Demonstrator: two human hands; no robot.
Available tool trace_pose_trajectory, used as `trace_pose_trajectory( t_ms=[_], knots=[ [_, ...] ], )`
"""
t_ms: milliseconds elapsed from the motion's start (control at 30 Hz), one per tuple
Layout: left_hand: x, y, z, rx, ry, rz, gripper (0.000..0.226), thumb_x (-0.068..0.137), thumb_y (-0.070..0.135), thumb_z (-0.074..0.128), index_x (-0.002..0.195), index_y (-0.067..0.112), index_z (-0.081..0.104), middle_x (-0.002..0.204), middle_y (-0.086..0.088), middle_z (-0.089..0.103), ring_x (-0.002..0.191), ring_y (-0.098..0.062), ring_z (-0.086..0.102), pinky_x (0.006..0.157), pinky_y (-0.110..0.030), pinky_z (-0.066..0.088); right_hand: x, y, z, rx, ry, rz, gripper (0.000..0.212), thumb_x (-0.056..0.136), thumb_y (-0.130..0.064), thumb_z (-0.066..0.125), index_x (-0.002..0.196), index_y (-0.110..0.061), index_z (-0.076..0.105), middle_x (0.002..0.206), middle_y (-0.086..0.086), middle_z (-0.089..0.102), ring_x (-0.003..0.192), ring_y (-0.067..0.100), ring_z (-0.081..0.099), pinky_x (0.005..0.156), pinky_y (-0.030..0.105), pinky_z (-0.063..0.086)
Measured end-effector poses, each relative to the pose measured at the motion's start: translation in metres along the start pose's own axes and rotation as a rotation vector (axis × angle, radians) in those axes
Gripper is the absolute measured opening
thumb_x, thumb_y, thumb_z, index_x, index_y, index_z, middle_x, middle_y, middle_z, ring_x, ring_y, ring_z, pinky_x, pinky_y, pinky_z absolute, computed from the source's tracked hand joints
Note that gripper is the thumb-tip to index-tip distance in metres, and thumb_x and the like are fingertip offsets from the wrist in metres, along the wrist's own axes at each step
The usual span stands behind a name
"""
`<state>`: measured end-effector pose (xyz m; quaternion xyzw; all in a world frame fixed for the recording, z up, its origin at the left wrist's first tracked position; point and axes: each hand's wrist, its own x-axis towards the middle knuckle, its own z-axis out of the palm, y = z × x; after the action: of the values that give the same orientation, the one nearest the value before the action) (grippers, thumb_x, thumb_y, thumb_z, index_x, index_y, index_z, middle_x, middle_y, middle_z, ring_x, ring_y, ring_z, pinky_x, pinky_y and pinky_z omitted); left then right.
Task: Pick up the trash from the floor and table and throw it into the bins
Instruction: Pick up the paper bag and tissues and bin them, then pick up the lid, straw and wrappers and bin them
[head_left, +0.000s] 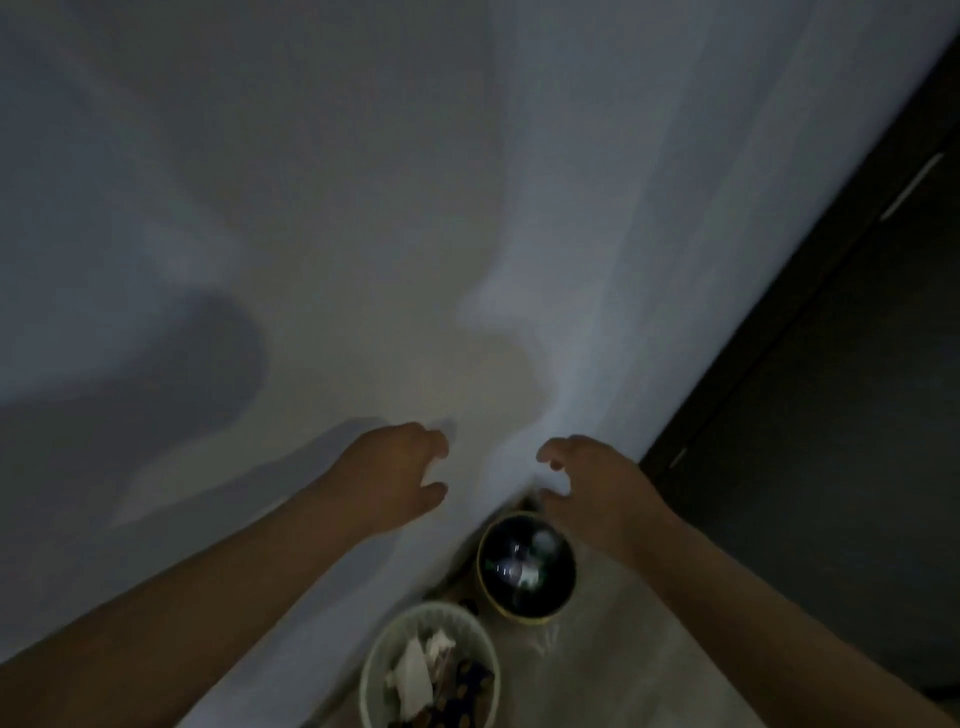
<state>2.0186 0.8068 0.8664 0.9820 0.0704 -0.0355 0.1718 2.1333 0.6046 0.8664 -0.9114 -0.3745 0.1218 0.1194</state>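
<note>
floor (623, 675): pale, blurry, dim light
white bin (371, 675): stands on floor at bottom edge, paper scraps and dark bits inside
dark bin (524, 618): yellowish rim, on floor just beyond white bin, shiny contents

Dim, blurry shot. Left grip (395, 467) and right grip (587, 483) hang just above the dark round yellow-rimmed bin (519, 616), fingers loosely curled, empty. The white slotted bin of paper scraps (374, 670) sits just beside it.

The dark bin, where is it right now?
In the head view the dark bin stands low, just right of centre, by the white wall, below the right hand and beyond the white bin.
</note>
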Motion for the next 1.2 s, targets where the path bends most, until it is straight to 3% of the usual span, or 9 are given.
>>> trace_pose_trajectory(
  t_ms=[133,300,467,633,867,1033,1200],
  knots=[
    [-0.007,0.044,-0.104,0.024,0.256,0.101,0.062,0.073,0.053,0.048,0.119,0.014,0.062,0.112,-0.006,0.064,0.102,-0.023,0.062,0.087,-0.025,0.044,-0.019,-0.034,-0.108,-0.048,0.197,-0.078,0.042,0.091,-0.037,0.06,0.13,-0.025,0.052,0.119,-0.006,0.059,0.105,0.008,0.055,0.08,0.017,0.039],
    [-0.031,0.096,-0.204,0.171,0.437,0.15,0.049,0.082,0.051,0.054,0.124,0.026,0.056,0.116,0.008,0.06,0.103,-0.01,0.058,0.079,-0.015,0.033,-0.054,-0.059,-0.208,-0.073,0.385,-0.176,0.041,0.088,-0.04,0.063,0.126,-0.027,0.056,0.113,-0.01,0.061,0.102,0.008,0.057,0.083,0.02,0.043],
    [-0.052,0.142,-0.256,0.254,0.596,0.169,0.041,0.088,0.045,0.059,0.126,0.03,0.054,0.117,0.012,0.058,0.103,-0.006,0.056,0.073,-0.012,0.035,-0.084,-0.066,-0.28,-0.065,0.52,-0.302,0.038,0.087,-0.039,0.065,0.123,-0.029,0.059,0.112,-0.012,0.061,0.1,0.006,0.057,0.09,0.027,0.048],
    [-0.069,0.18,-0.282,0.293,0.719,0.095,0.039,0.088,0.046,0.059,0.124,0.032,0.055,0.116,0.015,0.058,0.095,0.002,0.052,0.066,0.001,0.029,-0.1,-0.058,-0.328,-0.081,0.589,-0.458,0.034,0.088,-0.044,0.06,0.121,-0.034,0.057,0.11,-0.018,0.058,0.098,0.0,0.053,0.09,0.022,0.045],
    [-0.116,0.201,-0.275,0.342,0.782,-0.217,0.04,0.086,0.049,0.058,0.124,0.037,0.053,0.12,0.02,0.055,0.095,0.003,0.05,0.067,0.002,0.03,-0.091,-0.073,-0.337,-0.07,0.572,-0.762,0.033,0.088,-0.043,0.059,0.12,-0.034,0.057,0.108,-0.02,0.057,0.1,-0.001,0.053,0.087,0.015,0.04],
    [-0.204,0.205,-0.265,0.476,0.786,-0.513,0.045,0.087,0.052,0.055,0.129,0.038,0.05,0.123,0.021,0.054,0.105,0.003,0.051,0.069,0.004,0.026,-0.097,-0.133,-0.315,0.029,0.474,-1.008,0.031,0.088,-0.04,0.06,0.118,-0.035,0.057,0.108,-0.02,0.056,0.104,0.0,0.051,0.089,0.013,0.038],
    [-0.296,0.225,-0.259,0.552,0.807,-0.771,0.042,0.086,0.053,0.055,0.126,0.04,0.05,0.116,0.022,0.054,0.088,0.004,0.045,0.065,0.0,0.029,-0.133,-0.197,-0.294,0.083,0.377,-1.24,0.034,0.09,-0.041,0.055,0.124,-0.036,0.053,0.115,-0.021,0.054,0.109,-0.002,0.048,0.092,0.013,0.036]
  ],
)
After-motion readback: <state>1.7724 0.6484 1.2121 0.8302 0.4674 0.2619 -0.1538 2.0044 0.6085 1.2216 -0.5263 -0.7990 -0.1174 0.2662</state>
